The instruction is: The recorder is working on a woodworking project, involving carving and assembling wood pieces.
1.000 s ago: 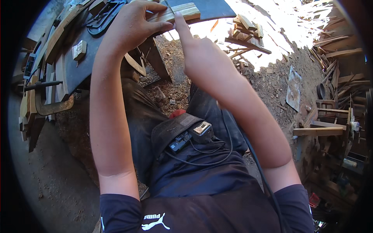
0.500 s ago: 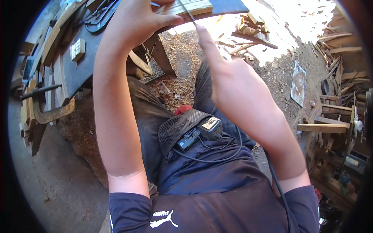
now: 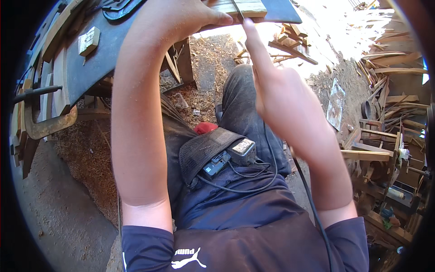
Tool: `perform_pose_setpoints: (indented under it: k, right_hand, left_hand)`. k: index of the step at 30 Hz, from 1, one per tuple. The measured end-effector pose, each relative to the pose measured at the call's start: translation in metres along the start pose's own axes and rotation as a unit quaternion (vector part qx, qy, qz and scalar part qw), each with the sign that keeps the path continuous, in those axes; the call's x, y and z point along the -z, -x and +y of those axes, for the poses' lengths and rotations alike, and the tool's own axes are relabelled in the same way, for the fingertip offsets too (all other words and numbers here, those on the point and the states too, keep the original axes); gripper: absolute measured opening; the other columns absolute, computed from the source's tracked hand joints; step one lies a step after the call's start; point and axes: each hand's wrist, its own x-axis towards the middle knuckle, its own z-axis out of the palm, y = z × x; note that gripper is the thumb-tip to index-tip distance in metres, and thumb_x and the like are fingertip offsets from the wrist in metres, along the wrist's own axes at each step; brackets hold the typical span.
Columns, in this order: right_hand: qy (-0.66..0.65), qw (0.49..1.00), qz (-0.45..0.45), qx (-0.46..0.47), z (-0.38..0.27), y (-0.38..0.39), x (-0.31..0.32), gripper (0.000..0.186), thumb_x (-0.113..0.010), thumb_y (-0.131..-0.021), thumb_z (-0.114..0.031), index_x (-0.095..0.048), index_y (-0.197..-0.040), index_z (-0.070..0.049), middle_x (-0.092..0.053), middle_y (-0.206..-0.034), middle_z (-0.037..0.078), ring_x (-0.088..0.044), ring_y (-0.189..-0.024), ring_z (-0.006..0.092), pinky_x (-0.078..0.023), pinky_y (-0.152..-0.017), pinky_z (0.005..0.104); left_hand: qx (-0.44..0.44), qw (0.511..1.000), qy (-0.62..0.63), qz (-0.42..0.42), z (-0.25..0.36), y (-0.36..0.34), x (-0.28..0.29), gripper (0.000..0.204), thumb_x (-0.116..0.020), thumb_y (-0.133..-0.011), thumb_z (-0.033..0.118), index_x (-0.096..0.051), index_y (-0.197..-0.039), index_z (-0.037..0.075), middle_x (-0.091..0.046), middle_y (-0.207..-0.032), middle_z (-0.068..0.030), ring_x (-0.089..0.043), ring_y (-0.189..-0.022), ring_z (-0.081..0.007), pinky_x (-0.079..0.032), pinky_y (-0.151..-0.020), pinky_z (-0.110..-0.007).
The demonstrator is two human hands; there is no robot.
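At the top edge, my left hand (image 3: pixel 197 13) bears on a pale wooden board (image 3: pixel 253 9), its thumb along the board's near edge; the other fingers are mostly cut off by the frame. My right hand (image 3: pixel 283 93) is closed round a tool with a narrow dark blade (image 3: pixel 236 7), index finger stretched along it. That blade crosses the board just right of my left thumb. The fist hides the tool's handle, so its exact kind is unclear. Under the board lies a dark-topped workbench (image 3: pixel 284 12).
A small wood block (image 3: pixel 89 41) and a dark clamp (image 3: pixel 118 10) lie on the bench. A rusty C-clamp (image 3: pixel 54 126) grips its left edge. Wood offcuts (image 3: pixel 294 43) and a stack of strips (image 3: pixel 398 63) lie right. On my lap sits a mesh pouch (image 3: pixel 204 147) with a cabled device (image 3: pixel 243 148).
My right hand has pushed forward, bringing its fingertip up to the board's edge, with less blade showing. My left hand stays on the board. The whole view has shifted slightly.
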Motion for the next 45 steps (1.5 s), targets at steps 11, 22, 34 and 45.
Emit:
perform_pose_setpoints:
  k: [11,22,34,45]
  right_hand:
    - [-0.013,1.0,-0.004,-0.023,-0.003,0.005,-0.01,0.067,-0.05,-0.099,-0.008,-0.022,-0.159,-0.013,-0.064,-0.078,0.032,-0.066,-0.068,0.0449,-0.049,-0.061,0.0535]
    - [0.015,0.998,-0.034,-0.053,-0.009,0.001,0.004,0.058,-0.046,-0.103,-0.013,-0.027,-0.158,-0.015,-0.066,-0.097,0.034,-0.065,-0.085,0.0507,-0.048,-0.074,0.0569]
    - [-0.009,0.998,-0.026,-0.057,-0.009,-0.006,0.003,0.058,-0.044,-0.105,-0.014,-0.024,-0.159,-0.013,-0.067,-0.102,0.034,-0.068,-0.091,0.0481,-0.052,-0.081,0.0522]
    - [-0.019,0.996,-0.039,-0.081,-0.004,0.017,-0.003,0.06,-0.045,-0.102,-0.009,-0.023,-0.158,-0.01,-0.065,-0.087,0.034,-0.067,-0.075,0.0486,-0.049,-0.069,0.0546]
  left_hand:
    - [0.038,0.998,0.022,-0.054,0.004,-0.004,0.001,0.024,-0.075,-0.077,0.018,-0.072,-0.078,-0.006,-0.064,-0.063,-0.0145,-0.058,-0.058,-0.0193,-0.046,-0.058,-0.033]
    - [0.028,0.998,0.04,-0.028,-0.007,-0.003,-0.008,0.023,-0.076,-0.079,0.016,-0.072,-0.081,-0.007,-0.07,-0.079,-0.0249,-0.07,-0.075,-0.0314,-0.054,-0.074,-0.04]
    - [-0.008,0.998,0.04,0.051,-0.007,0.003,-0.014,0.026,-0.076,-0.08,0.018,-0.074,-0.085,-0.007,-0.071,-0.085,-0.0249,-0.071,-0.08,-0.0335,-0.055,-0.077,-0.041]
    - [0.063,0.997,0.047,-0.02,-0.011,-0.011,-0.021,0.019,-0.073,-0.079,0.013,-0.074,-0.083,-0.005,-0.07,-0.078,-0.023,-0.07,-0.073,-0.0298,-0.055,-0.074,-0.04]
